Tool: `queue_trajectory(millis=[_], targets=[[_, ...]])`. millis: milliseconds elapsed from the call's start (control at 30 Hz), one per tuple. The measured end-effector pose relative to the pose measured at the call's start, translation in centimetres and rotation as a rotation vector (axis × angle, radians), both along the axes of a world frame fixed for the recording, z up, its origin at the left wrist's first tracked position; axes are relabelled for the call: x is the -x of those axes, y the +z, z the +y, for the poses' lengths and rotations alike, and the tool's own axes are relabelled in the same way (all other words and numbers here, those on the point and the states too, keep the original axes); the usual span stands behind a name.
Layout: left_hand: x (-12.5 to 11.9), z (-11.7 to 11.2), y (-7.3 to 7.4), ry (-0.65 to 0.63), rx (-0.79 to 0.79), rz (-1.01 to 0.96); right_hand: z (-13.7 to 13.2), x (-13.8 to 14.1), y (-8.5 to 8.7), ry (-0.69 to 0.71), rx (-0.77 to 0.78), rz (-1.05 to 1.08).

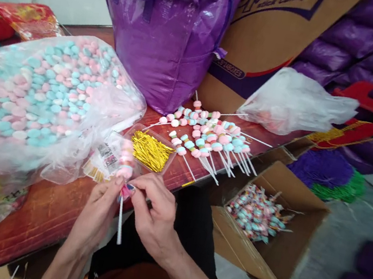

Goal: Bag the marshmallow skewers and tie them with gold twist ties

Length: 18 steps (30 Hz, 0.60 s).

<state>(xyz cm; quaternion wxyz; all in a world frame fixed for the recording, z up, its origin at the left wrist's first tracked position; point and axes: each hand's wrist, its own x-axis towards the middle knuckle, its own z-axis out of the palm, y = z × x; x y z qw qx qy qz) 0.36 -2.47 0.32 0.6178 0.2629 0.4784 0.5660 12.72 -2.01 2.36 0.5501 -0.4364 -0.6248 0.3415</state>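
Both my hands meet at the table's front edge on one candy stick point(119, 224). The stick's pink candies sit inside a clear printed wrapper point(119, 156). My left hand point(96, 217) pinches the wrapper's gathered neck just below the candies. My right hand point(154, 215) is closed with its fingertips pinched at the same neck, where something small and coloured shows that I cannot make out. The white stick hangs down between my hands. A clear tray of gold twist ties point(151, 151) lies just behind my hands.
A big clear bag of pink and blue candies point(36, 89) fills the left of the red-brown table point(47, 211). Several unwrapped candy sticks point(208, 138) lie at the right. An open cardboard box of wrapped sticks point(260, 215) stands on the floor. A purple bag point(168, 35) stands behind.
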Motion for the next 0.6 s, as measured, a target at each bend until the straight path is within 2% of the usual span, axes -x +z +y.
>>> queue_trajectory(millis=[67,133,200,267,300,367,433,500,567,600], targets=[[-0.4,-0.1,-0.3,0.025,-0.030,0.065,-0.8,-0.3,-0.6,0.081,0.216,0.158],[-0.8,-0.2,-0.6,0.055,-0.053,0.224,-1.7,-0.5,-1.2,0.151,0.390,0.294],[-1.0,-0.1,-0.9,-0.015,-0.088,0.422,-2.6,-0.8,-1.9,0.174,0.480,0.378],[-0.6,0.3,-1.4,-0.145,-0.184,0.613,-3.4,-1.7,-2.9,0.105,0.516,0.427],[-0.1,0.6,-1.8,-0.198,-0.251,0.711,-3.6,-2.6,-3.4,0.022,0.515,0.444],[1.4,1.7,-2.6,-0.139,-0.341,0.938,-3.9,-5.6,-4.7,-0.232,0.472,0.476],[3.1,2.8,-3.6,-0.025,-0.316,1.229,-4.0,-9.9,-6.1,-0.554,0.388,0.568],[4.5,3.7,-4.4,0.004,-0.312,1.414,-3.9,-14.5,-7.5,-0.817,0.338,0.705],[5.2,4.2,-4.9,-0.020,-0.291,1.471,-3.7,-17.7,-8.8,-0.891,0.336,0.730],[5.2,4.3,-4.9,-0.038,-0.277,1.469,-3.5,-18.5,-9.3,-0.897,0.351,0.739]])
